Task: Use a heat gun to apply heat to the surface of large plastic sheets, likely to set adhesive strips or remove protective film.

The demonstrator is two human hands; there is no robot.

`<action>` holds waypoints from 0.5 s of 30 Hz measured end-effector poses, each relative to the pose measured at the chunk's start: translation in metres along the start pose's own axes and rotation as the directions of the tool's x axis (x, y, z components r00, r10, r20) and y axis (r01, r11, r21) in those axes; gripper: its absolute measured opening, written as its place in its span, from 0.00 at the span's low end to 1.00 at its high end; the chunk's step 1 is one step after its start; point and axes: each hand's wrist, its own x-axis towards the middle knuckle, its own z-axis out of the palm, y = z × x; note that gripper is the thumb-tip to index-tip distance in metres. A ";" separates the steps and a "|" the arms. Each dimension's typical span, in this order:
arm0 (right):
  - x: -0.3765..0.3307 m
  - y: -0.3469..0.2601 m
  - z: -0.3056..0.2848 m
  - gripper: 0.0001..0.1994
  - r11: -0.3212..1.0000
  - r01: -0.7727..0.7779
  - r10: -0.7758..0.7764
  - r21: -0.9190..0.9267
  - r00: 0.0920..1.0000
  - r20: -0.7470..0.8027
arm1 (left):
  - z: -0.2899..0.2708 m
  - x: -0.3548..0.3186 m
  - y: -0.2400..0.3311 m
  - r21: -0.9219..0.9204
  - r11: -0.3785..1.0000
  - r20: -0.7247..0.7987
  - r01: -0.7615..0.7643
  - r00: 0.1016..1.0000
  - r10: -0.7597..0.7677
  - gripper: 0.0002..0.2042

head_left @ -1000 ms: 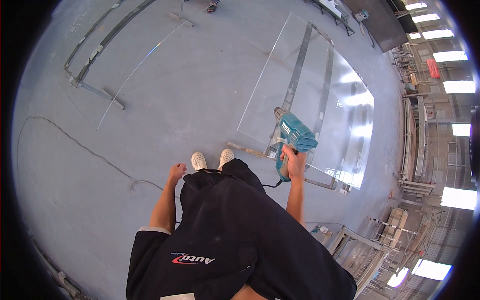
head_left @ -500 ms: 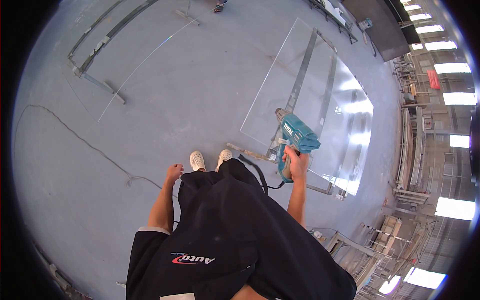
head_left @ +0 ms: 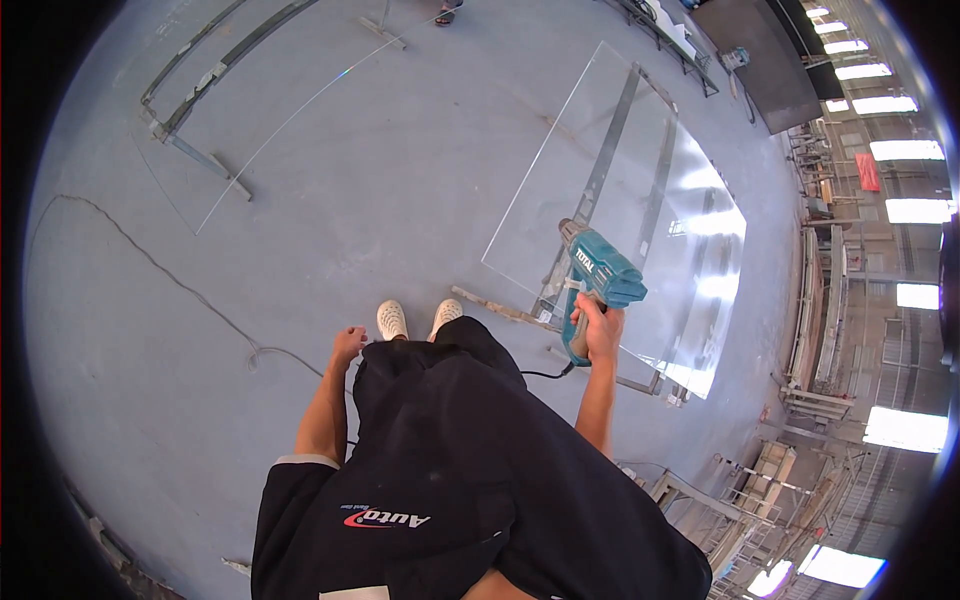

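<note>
Grip: right hand [head_left: 600,328] clasped round the handle of 1 teal heat gun [head_left: 608,270], nozzle pointing forward and slightly left, tool overlapping the near part of 1 clear sheet [head_left: 560,170] in view, contact not discernible; black cord [head_left: 545,375] from handle base; left hand [head_left: 349,343] beside dark clothing [head_left: 430,420], fingers curled, contents, if any, hidden; 2 pale shoes [head_left: 392,320] on grey floor [head_left: 330,240]; 1 long cable [head_left: 205,300], floor, left
</note>
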 end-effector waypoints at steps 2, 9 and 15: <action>0.000 0.002 -0.003 0.10 0.994 -0.025 0.021 0.102 0.999 0.038 | -0.001 0.000 -0.002 0.004 1.000 0.002 -0.012 1.000 0.012 0.18; -0.001 0.001 -0.004 0.10 0.990 -0.039 0.031 0.132 0.998 0.062 | -0.002 -0.007 0.005 0.026 0.999 0.006 -0.035 0.999 0.034 0.18; 0.004 0.008 -0.007 0.10 0.992 -0.061 0.056 0.111 0.997 0.056 | -0.006 -0.001 -0.003 -0.012 1.000 0.017 -0.010 1.000 0.010 0.18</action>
